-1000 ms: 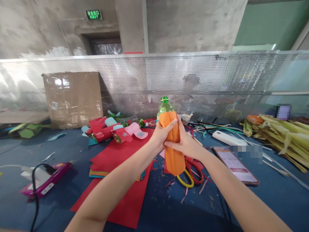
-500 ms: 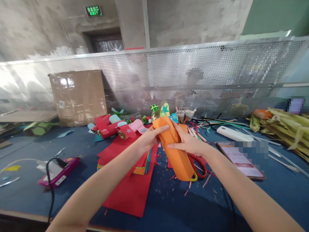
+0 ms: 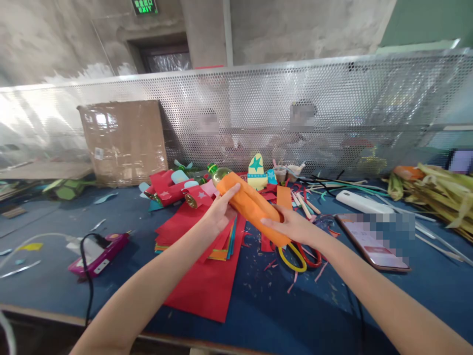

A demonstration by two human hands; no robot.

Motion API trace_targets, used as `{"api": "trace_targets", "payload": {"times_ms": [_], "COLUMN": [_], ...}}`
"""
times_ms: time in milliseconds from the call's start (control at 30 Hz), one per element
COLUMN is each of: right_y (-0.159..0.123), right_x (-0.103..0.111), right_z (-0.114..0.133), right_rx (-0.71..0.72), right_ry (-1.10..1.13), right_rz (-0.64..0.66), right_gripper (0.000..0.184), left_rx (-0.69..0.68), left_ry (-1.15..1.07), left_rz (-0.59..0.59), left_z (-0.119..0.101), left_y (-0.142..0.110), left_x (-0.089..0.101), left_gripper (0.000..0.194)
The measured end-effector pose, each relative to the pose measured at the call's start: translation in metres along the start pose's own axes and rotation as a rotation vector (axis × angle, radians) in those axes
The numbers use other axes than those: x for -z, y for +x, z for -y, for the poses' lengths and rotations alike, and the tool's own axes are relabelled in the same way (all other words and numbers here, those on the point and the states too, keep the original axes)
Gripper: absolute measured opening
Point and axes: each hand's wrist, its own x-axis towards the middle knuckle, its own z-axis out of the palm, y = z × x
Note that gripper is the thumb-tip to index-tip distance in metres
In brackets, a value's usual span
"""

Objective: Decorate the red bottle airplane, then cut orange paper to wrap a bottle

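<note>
Both hands hold a clear plastic bottle with a green cap, wrapped in a sheet of orange paper. It is tilted, its neck pointing up and to the left out of the paper. My left hand is closed round the upper part, thumb on top. At the lower end, my right hand grips the paper with its thumb on the near side and its other fingers hidden behind. Below lie scissors handles, one yellow and one red. A stack of coloured paper, red on top, lies below my left hand.
Red paper-covered bottles lie behind the stack. A yellow paper piece with a star stands farther back. To the right are a phone, a white tool and dry husks. A purple power strip is at left.
The wrapped bottle has tipped to the left, its neck swinging left and its lower end rising. My right hand has slid to the lower end, and more of the scissors handles shows.
</note>
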Motion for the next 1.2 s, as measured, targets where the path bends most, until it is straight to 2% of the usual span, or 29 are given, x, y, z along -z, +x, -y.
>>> {"api": "trace_targets", "payload": {"times_ms": [100, 267, 433, 600, 700, 867, 967, 1067, 1200], "right_y": [0.000, -0.004, -0.007, -0.011, -0.015, -0.024, -0.028, -0.028, -0.023], "right_x": [-0.002, 0.003, 0.007, 0.010, 0.014, 0.022, 0.025, 0.027, 0.025], "right_z": [-0.001, -0.001, -0.002, -0.004, -0.006, -0.003, 0.002, 0.005, 0.003], "right_rx": [-0.016, -0.052, -0.071, -0.047, -0.039, -0.081, -0.087, -0.121, -0.136], "right_ry": [0.074, 0.188, 0.188, 0.192, 0.138, -0.078, -0.180, -0.214, -0.234], "right_rz": [-0.026, -0.021, -0.004, 0.001, -0.016, -0.033, 0.002, 0.057, 0.024], "right_gripper": [0.058, 0.046, 0.052, 0.053, 0.055, 0.059, 0.057, 0.061, 0.061], "left_rx": [-0.014, -0.022, -0.040, -0.016, -0.021, -0.067, -0.070, -0.088, -0.104], "left_ry": [-0.020, -0.019, -0.013, 0.024, 0.050, 0.051, 0.058, 0.067, 0.095], "left_rz": [-0.013, -0.019, -0.002, 0.036, 0.048, 0.025, 0.002, -0.012, -0.020], "left_z": [0.005, 0.009, 0.009, 0.002, -0.001, 0.006, 0.010, 0.011, 0.010], "left_y": [0.000, -0.003, -0.005, -0.005, -0.008, -0.008, -0.007, -0.007, -0.011], "left_x": [0.000, 0.002, 0.005, 0.011, 0.012, 0.011, 0.009, 0.007, 0.007], "left_gripper": [0.015, 0.028, 0.035, 0.029, 0.028, 0.040, 0.042, 0.043, 0.043]}}
